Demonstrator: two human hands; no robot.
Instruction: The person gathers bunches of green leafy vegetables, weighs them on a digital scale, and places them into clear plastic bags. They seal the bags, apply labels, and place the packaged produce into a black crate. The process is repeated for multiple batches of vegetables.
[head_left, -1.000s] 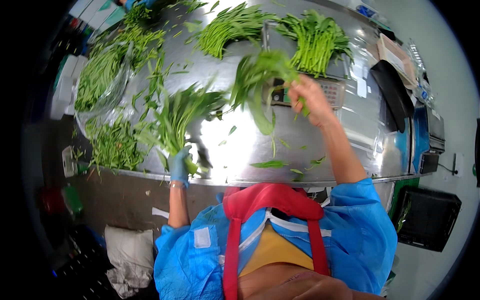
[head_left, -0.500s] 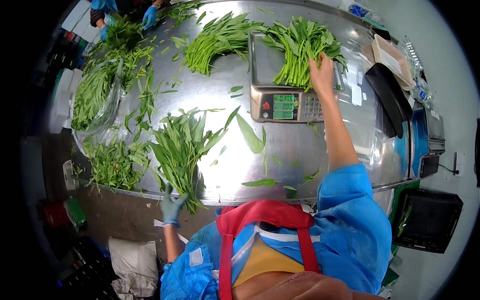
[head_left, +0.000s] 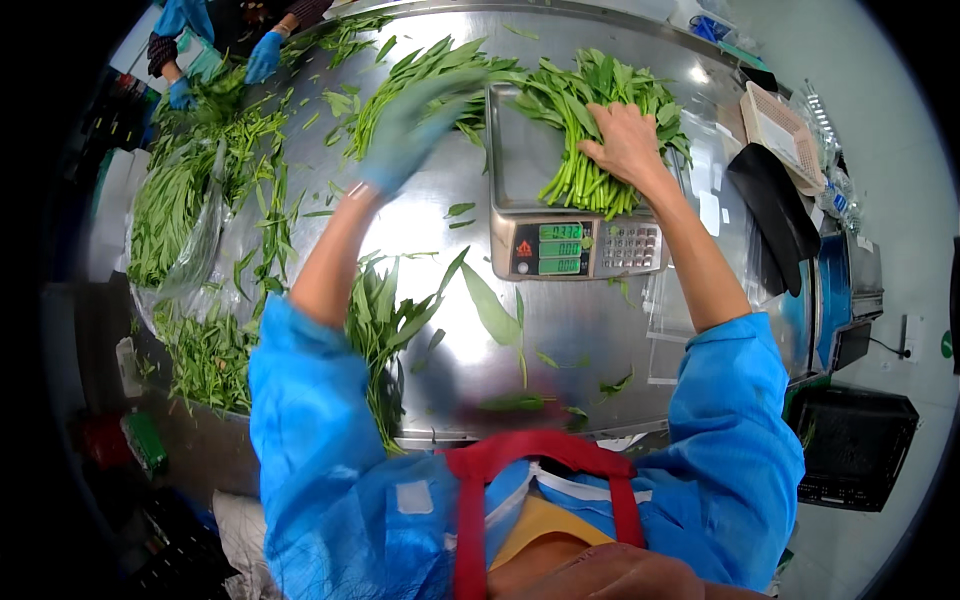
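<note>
A bunch of long-stemmed leafy greens (head_left: 590,110) lies on the pan of a digital scale (head_left: 580,245), its cut stems toward me. My bare right hand (head_left: 625,145) grips this bunch from above, thumb on the near left side. My gloved left hand (head_left: 415,135), smeared by motion, is over a second bunch of greens (head_left: 385,105) left of the scale; whether it touches them I cannot tell. Partly hidden by my left arm, a third bunch (head_left: 375,310) lies near the table's front edge.
Loose greens (head_left: 185,210) and clear plastic are heaped along the left. At the far left a co-worker's blue-gloved hands (head_left: 263,58) are over more greens. A black curved object (head_left: 770,205) and a pale basket (head_left: 785,135) stand at the right. Single leaves dot the metal table (head_left: 440,340).
My left hand has gone from the front bunch up and forward to the far bunch. My right hand has shifted from the bunch's right side to over its stems. The scale's display has changed.
</note>
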